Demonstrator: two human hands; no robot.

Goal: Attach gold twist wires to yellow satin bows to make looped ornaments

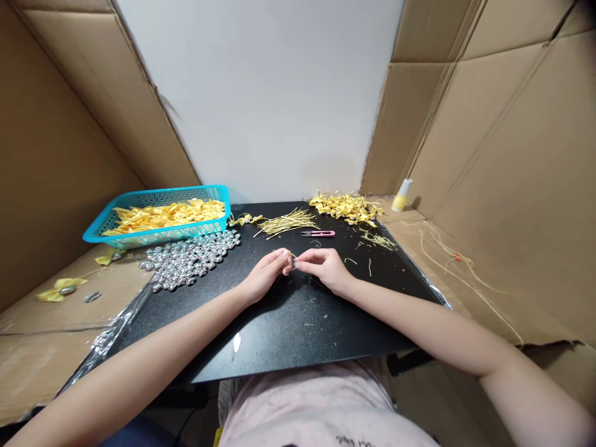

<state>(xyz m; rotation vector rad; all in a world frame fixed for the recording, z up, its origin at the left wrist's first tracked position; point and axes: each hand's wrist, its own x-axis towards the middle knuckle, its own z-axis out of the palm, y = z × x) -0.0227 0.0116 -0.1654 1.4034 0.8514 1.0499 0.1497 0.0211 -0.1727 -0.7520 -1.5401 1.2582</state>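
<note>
My left hand and my right hand meet over the middle of the black board. Both are pinched on a small item between their fingertips; a thin gold strand sticks out of it, and I cannot make out more. A pile of silver beads lies to the left of my left hand. A bundle of gold wire pieces and pink thread snips lie just beyond my hands.
A turquoise basket holds yellow ribbon pieces at the back left. A heap of yellow bows sits at the back right beside a yellow thread spool. Cardboard walls enclose both sides. Loose yellow cord trails on the right cardboard.
</note>
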